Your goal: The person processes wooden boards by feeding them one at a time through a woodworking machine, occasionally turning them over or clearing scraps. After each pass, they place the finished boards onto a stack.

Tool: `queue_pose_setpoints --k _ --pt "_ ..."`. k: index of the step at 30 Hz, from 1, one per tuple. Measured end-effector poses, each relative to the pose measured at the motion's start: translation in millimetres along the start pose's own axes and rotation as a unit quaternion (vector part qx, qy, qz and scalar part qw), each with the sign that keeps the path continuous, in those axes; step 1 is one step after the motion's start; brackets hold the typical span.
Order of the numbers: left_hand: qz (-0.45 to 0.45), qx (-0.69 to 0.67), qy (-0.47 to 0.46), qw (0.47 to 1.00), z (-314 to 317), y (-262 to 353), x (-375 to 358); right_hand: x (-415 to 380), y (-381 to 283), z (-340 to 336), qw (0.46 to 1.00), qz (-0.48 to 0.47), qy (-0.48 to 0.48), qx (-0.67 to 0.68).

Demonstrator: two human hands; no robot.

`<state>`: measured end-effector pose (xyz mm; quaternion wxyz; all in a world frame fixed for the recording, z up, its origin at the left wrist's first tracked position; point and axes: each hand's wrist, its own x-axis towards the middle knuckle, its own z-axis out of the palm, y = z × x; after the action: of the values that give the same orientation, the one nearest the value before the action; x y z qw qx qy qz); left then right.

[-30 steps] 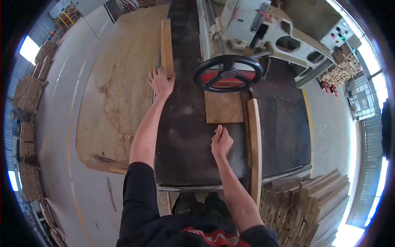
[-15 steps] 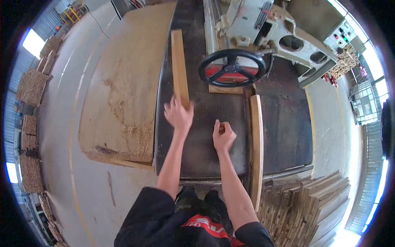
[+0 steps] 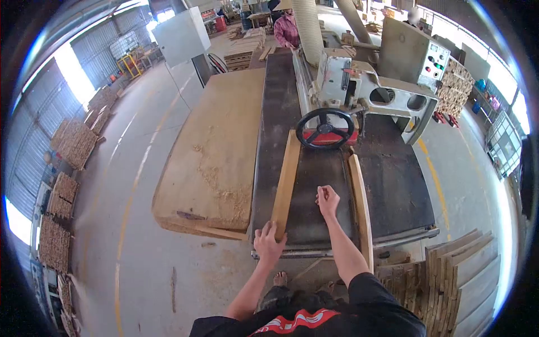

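Observation:
My left hand (image 3: 269, 245) grips the near end of a wooden strip (image 3: 287, 182), which lies slanted on the dark machine table (image 3: 317, 222) close to its left edge. Over the same table, right of the strip, my right hand (image 3: 327, 201) is raised with its fingers curled in; whether it holds anything is hidden. Just right of that hand, a second wooden piece (image 3: 361, 208) runs lengthwise along the table. Beyond both hands is a black handwheel (image 3: 324, 129) on the machine.
A board with sawdust (image 3: 208, 163) lies to the left. Stacked planks (image 3: 460, 281) stand at the lower right. A control panel (image 3: 435, 62) is at the upper right. Across the machine, a person in a pink top (image 3: 287, 31) stands near a ribbed hose (image 3: 308, 33).
The view has tilted up, bringing the far person into sight. My left hand and its strip have come nearer to the table's front edge, and the strip now slants away to the right.

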<state>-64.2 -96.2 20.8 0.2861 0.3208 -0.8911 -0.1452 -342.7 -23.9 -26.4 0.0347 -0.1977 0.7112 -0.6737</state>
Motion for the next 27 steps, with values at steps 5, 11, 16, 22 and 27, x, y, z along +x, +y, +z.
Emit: queue_pose_setpoints --k 5,11,16,22,27 --pt "-0.073 -0.022 -0.042 0.996 -20 11 -32 -30 2 -23 1.0 0.005 -0.008 0.021" --pt "-0.028 -0.1 0.027 0.994 -32 10 -73 -83 -2 -54 1.0 0.002 -0.012 0.013" --pt "-0.095 -0.119 -0.059 0.987 -49 10 -108 -155 -19 -86 0.999 0.015 -0.031 0.002" --pt "-0.357 -0.588 -0.258 0.679 -67 27 -109 -261 -9 -146 0.963 0.189 -0.18 -0.073" --pt "-0.396 -0.652 -0.385 0.52 -29 33 -117 -281 -101 -168 0.94 0.148 -0.283 -0.121"
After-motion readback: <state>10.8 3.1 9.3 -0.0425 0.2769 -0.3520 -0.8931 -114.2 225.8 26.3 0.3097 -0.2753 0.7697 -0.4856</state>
